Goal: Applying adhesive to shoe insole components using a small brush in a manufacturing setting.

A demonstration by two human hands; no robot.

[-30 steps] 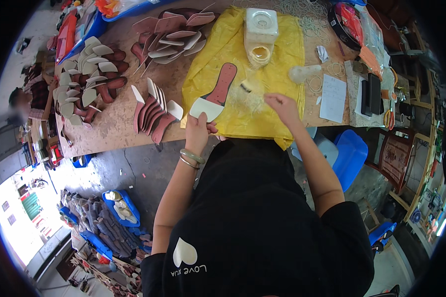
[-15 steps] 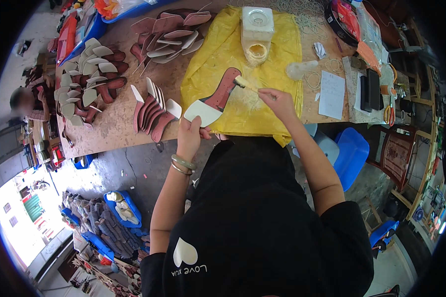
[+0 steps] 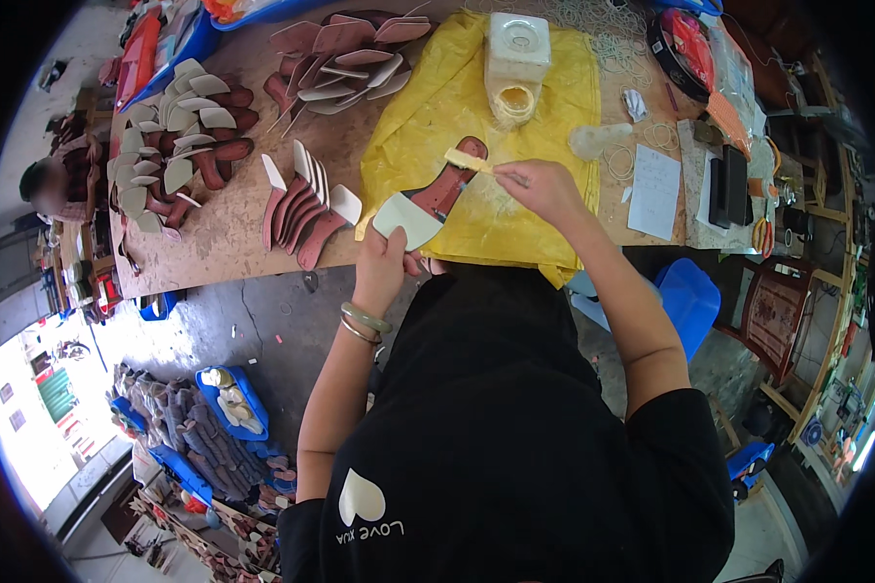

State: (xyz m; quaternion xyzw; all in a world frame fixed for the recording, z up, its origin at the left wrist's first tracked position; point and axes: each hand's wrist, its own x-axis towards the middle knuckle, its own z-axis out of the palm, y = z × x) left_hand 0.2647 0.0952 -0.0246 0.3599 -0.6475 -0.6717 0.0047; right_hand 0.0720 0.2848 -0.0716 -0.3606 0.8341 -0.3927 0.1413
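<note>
My left hand point(image 3: 384, 270) grips the cream front end of a shoe insole point(image 3: 441, 196), thumb on top, at the table's near edge. The rest of this insole is reddish-brown and points away to the right over a yellow plastic sheet point(image 3: 554, 214). Pinched in my right hand point(image 3: 546, 190) is a small brush point(image 3: 469, 160) with pale yellow bristles, which lie across the insole near its rounded heel end. Beyond them stands a whitish plastic container point(image 3: 520, 63) with a round opening, its mouth crusted yellow.
Left of the sheet, a fanned row of similar insoles point(image 3: 306, 209) lies on the wooden table point(image 3: 224, 277). More insole piles point(image 3: 190, 146) lie farther left and back. Paper point(image 3: 654, 191), a black block point(image 3: 729, 185) and scissors point(image 3: 764, 236) are at right. Another person point(image 3: 63, 180) is at far left.
My right hand has moved slightly away from me, and the brush has swung left across the heel part. My left hand still holds the insole, whose angle looks little changed.
</note>
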